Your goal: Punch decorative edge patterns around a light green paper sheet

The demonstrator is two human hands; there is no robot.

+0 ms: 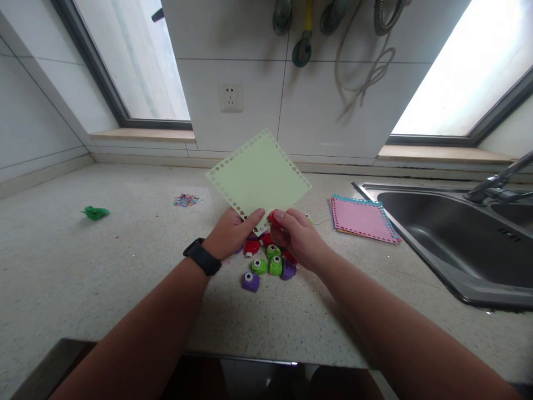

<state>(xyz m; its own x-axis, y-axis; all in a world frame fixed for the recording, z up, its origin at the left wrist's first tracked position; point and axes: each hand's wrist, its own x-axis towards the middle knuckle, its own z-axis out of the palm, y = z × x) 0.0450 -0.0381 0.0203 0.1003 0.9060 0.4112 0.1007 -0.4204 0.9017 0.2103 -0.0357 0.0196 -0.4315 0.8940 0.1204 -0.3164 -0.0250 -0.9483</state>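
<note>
A pale green sheet of paper [260, 178] is held up at a slant, its edges lined with small punched holes on several sides. My left hand [235, 229] grips its lower left edge, thumb on top. In my right hand [295, 230] is a red craft punch [272, 217], closed in the fingers at the sheet's near corner. Whether the punch is around the paper there I cannot tell. Below the hands lies a cluster of craft punches: green ones [275, 265], a purple one [250, 281] and a red one [251, 248], some partly hidden by my hands.
A stack of punched coloured sheets [366, 219], pink on top, lies right of my hands, beside a steel sink [441, 233] with a faucet [495, 186]. Leftward are a pile of paper bits [186, 200] and a crumpled green thing [95, 213]. A tiled wall [250, 128] stands behind the counter.
</note>
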